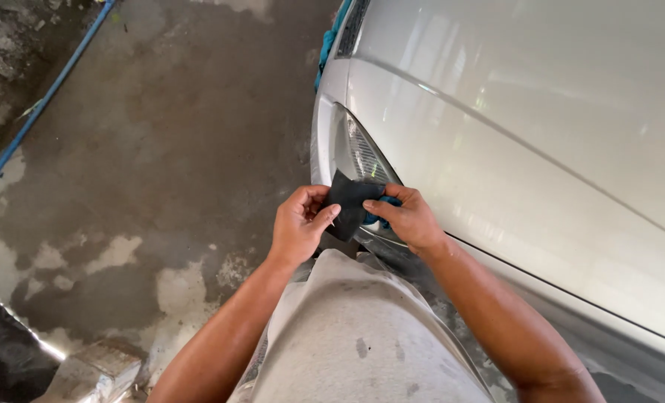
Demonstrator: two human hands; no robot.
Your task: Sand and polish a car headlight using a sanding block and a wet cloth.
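Both hands meet in front of a silver car's headlight. My left hand pinches the left edge of a small dark grey sheet, which looks like abrasive paper. My right hand grips its right edge, and a bit of blue material shows under those fingers. The sheet is held just off the headlight's lower corner. My forearms and grey shirt fill the bottom of the view.
The silver car fills the right side, its hood glossy with reflections. Wet, patchy concrete floor spreads to the left. A blue hose runs along the far left. A teal cloth hangs by the car's front. A dark object sits bottom left.
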